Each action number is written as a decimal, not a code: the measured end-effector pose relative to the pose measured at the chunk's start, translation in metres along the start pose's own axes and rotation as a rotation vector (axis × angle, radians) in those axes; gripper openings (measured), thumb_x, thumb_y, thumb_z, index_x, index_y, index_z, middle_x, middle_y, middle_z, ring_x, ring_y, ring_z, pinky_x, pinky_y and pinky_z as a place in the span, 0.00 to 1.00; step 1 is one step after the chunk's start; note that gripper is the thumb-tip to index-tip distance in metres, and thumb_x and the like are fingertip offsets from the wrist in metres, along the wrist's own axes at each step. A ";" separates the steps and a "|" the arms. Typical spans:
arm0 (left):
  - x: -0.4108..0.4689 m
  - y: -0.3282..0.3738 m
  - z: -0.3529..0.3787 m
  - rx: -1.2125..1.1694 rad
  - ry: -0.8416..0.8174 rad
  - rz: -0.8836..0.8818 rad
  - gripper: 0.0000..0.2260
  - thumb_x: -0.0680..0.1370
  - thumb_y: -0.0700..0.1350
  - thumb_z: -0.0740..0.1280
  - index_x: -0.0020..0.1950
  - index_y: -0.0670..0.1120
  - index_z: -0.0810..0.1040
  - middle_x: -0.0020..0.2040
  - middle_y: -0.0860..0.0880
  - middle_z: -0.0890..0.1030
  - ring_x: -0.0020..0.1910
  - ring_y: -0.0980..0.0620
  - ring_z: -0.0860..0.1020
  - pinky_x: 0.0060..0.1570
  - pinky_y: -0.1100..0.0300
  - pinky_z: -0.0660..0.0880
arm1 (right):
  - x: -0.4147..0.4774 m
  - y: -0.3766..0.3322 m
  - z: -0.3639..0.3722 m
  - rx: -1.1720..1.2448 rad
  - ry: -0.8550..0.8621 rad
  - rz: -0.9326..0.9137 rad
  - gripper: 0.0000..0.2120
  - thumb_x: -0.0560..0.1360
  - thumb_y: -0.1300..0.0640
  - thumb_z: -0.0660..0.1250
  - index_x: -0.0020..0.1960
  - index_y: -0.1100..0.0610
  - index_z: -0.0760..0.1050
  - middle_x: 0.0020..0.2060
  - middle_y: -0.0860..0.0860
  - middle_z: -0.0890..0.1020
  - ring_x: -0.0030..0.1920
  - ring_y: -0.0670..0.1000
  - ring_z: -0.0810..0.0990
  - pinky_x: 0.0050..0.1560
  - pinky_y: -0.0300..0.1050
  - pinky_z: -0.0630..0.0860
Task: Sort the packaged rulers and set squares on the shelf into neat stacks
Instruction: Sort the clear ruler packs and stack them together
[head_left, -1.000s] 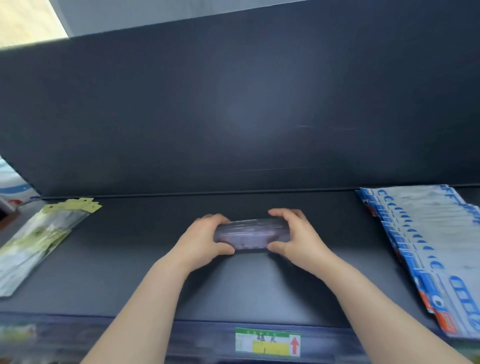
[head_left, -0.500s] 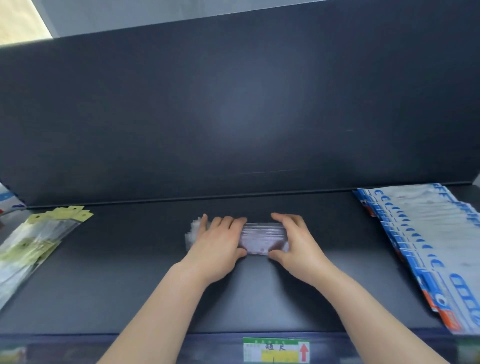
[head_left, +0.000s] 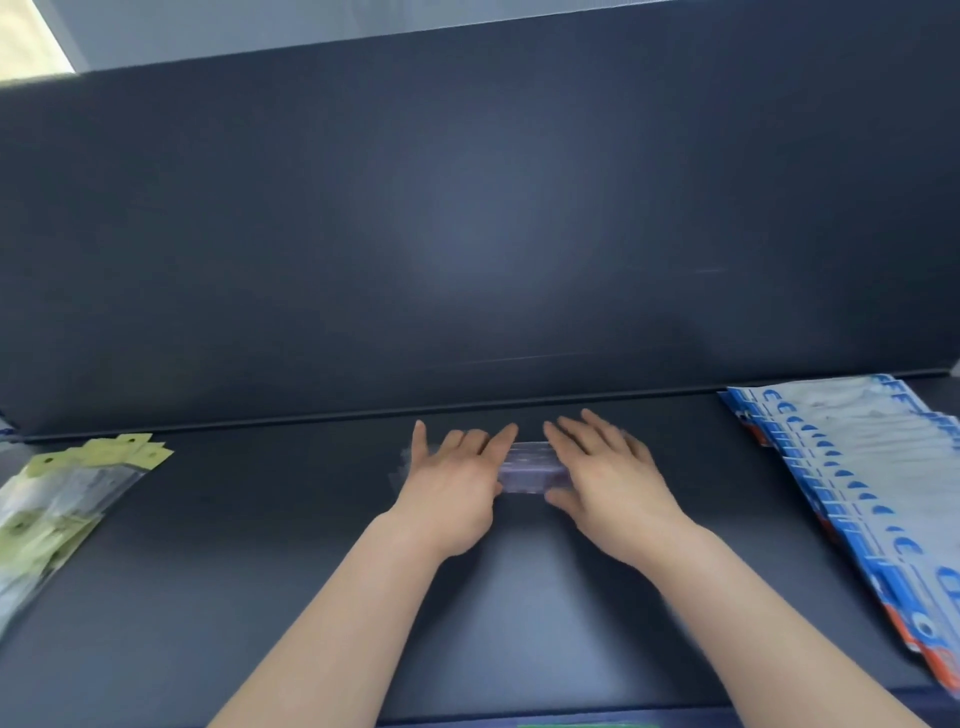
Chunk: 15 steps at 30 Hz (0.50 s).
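Listing what we find on the dark shelf (head_left: 260, 571): three lots and two hands.

Lot 1, middle of the shelf, near the back panel (head_left: 467, 208): one small stack of clear packaged rulers (head_left: 530, 467), lying flat.
- Our left hand (head_left: 452, 488) rests palm-down on its left part, our right hand (head_left: 608, 483) on its right part.
- The fingers of both hands are straight and slightly apart, pinching nothing.
- We judge this flat press is meant to square the slippery sleeves and settle them as one neat stack.
- A faint clear edge shows beyond the left hand, so the alignment looks unfinished.
- Packets in the stack: several, but we cannot count them under the hands and the blur.

Lot 2, left end, well apart from lot 1: one loose pile of green-headed packets (head_left: 57, 499).
- The pile lies askew, with its header tabs fanned at the far end.
- We count at least four tabs; the total is unclear.
- It probably awaits straightening.

Lot 3, right end: one overlapping row of blue-and-white packets (head_left: 852, 467).
- The packets are shingled from the back toward the front edge, so each header shows.
- More than ten; the exact number is not readable.

The middle of the shelf, we judge, serves as the working spot between the two outer lots.
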<state>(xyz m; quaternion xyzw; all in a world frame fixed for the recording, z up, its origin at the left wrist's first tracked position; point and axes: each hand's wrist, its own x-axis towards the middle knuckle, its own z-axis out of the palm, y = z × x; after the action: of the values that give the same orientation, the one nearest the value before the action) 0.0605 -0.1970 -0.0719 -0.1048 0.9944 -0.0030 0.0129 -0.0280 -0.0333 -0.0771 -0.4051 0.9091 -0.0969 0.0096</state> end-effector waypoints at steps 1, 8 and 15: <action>0.002 -0.001 -0.001 -0.020 -0.014 -0.001 0.29 0.82 0.48 0.56 0.80 0.52 0.46 0.75 0.51 0.62 0.75 0.48 0.58 0.73 0.34 0.43 | 0.001 -0.002 0.003 0.015 -0.021 0.005 0.35 0.78 0.37 0.54 0.78 0.51 0.47 0.78 0.46 0.53 0.78 0.50 0.46 0.75 0.52 0.50; 0.014 -0.003 0.001 -0.108 -0.221 -0.087 0.35 0.78 0.69 0.48 0.80 0.56 0.41 0.80 0.54 0.43 0.79 0.52 0.39 0.71 0.35 0.34 | 0.012 0.005 0.009 -0.003 -0.084 0.026 0.49 0.64 0.26 0.27 0.78 0.50 0.44 0.78 0.47 0.47 0.77 0.51 0.38 0.75 0.54 0.41; -0.003 -0.004 0.008 -0.146 -0.214 -0.047 0.36 0.78 0.69 0.45 0.80 0.53 0.40 0.80 0.56 0.38 0.77 0.55 0.34 0.72 0.38 0.32 | 0.000 0.002 0.006 0.050 -0.187 0.043 0.32 0.80 0.38 0.45 0.79 0.51 0.43 0.78 0.48 0.43 0.77 0.49 0.37 0.76 0.52 0.42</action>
<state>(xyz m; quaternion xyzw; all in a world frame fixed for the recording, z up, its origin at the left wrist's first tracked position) 0.0644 -0.2008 -0.0798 -0.1282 0.9822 0.0803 0.1114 -0.0289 -0.0327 -0.0837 -0.3923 0.9101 -0.0810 0.1066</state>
